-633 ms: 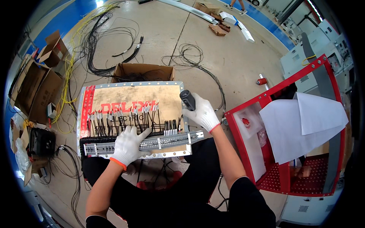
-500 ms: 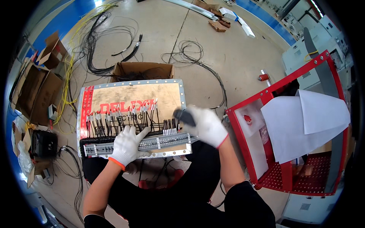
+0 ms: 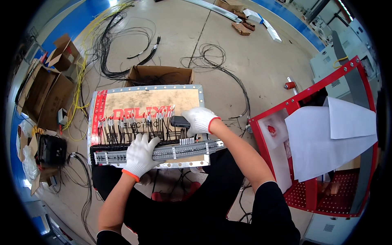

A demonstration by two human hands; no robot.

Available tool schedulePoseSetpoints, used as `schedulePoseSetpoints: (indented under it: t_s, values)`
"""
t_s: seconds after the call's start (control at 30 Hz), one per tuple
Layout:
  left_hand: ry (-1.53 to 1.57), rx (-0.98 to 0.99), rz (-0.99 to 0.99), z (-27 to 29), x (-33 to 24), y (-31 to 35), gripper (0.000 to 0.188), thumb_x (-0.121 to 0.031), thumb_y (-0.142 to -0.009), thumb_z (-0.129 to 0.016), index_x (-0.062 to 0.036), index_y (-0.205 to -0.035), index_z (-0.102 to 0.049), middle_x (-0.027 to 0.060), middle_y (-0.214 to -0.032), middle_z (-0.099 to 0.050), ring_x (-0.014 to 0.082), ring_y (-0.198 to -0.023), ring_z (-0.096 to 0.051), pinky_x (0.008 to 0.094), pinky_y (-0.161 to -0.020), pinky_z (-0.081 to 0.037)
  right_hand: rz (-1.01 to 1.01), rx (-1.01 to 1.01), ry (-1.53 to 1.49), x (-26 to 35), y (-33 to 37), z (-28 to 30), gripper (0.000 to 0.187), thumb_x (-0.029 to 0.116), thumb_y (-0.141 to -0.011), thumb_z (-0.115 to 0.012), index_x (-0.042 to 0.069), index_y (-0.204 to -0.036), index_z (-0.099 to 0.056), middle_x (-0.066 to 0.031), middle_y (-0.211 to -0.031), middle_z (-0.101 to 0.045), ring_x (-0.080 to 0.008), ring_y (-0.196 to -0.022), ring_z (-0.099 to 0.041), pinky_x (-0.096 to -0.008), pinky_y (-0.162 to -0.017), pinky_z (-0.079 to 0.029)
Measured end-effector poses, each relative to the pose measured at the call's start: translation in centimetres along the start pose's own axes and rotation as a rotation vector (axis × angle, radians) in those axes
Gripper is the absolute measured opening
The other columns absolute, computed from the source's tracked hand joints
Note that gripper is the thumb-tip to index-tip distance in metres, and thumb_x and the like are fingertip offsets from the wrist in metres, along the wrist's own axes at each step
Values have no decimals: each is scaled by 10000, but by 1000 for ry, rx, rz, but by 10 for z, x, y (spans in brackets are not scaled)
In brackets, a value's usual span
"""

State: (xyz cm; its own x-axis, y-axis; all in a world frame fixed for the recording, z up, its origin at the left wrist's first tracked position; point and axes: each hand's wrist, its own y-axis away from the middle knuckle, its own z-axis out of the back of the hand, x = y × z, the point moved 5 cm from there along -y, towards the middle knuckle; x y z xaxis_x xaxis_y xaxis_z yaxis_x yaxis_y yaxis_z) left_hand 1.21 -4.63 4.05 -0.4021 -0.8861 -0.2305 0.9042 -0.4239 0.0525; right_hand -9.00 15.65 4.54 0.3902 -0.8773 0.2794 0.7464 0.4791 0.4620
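Note:
A metal-edged panel (image 3: 192, 92) with a brown face lies across my lap, with several black wires (image 3: 122, 132) running down to a grey terminal strip (image 3: 179, 150) along its near edge. My left hand (image 3: 139, 154), in a white glove with an orange cuff, rests flat on the strip with its fingers spread. My right hand (image 3: 199, 120), also gloved, is closed around a dark tool handle (image 3: 179, 121) that points left over the wires, just above the strip.
A red wheeled cart (image 3: 314, 122) with white paper sheets (image 3: 326, 139) stands at my right. An open cardboard box (image 3: 160, 76) sits behind the panel. Loose black and yellow cables (image 3: 110, 45) and more boxes (image 3: 38, 96) lie on the floor at the left.
My right hand has carried the tool from the panel's right edge leftward and down to the wires above the strip. My left hand has stayed on the strip.

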Motion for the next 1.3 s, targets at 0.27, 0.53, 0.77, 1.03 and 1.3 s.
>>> schedulePoseSetpoints:
  t_s: [0.27,0.53,0.77,1.03,1.3]
  values:
    - [10,24,22,-2,2,0,685,-482,-603,-880,-168,-1160,-634,114,-1010,-554,296,-1031,-549,420,-841,-527,220,15,-78,14,-13,-1,600,206,-579,-851,-5,-1074,-585,-228,-911,-699,-395,-892,-679,-458,-788,-541]
    - [-17,33,22,-2,2,1,698,-476,-567,-888,-186,-1152,-641,104,-1012,-550,299,-1036,-544,418,-857,-522,191,-10,-234,-10,-6,-7,542,262,-651,-809,51,-1113,-619,-187,-956,-710,-376,-924,-675,-426,-808,-531]
    - [-21,13,13,-5,2,3,711,-486,-564,-887,-182,-1158,-642,105,-1020,-547,297,-1030,-547,419,-855,-523,267,-7,-140,2,-21,-9,578,286,-676,-787,32,-1167,-618,-209,-940,-697,-384,-878,-665,-433,-780,-520]
    - [8,-2,3,-4,0,2,707,-469,-558,-896,-174,-1150,-647,112,-1017,-541,302,-1038,-553,422,-827,-534,372,-10,-154,20,-35,-17,470,201,-606,-818,63,-1027,-661,-170,-911,-711,-361,-868,-679,-446,-776,-530]
    - [-5,-7,23,3,-3,5,672,-474,-579,-892,-192,-1138,-648,104,-1001,-558,292,-1018,-568,407,-796,-547,167,-140,-220,-20,4,11,438,256,-656,-776,22,-986,-611,-215,-844,-679,-395,-840,-666,-455,-761,-530]
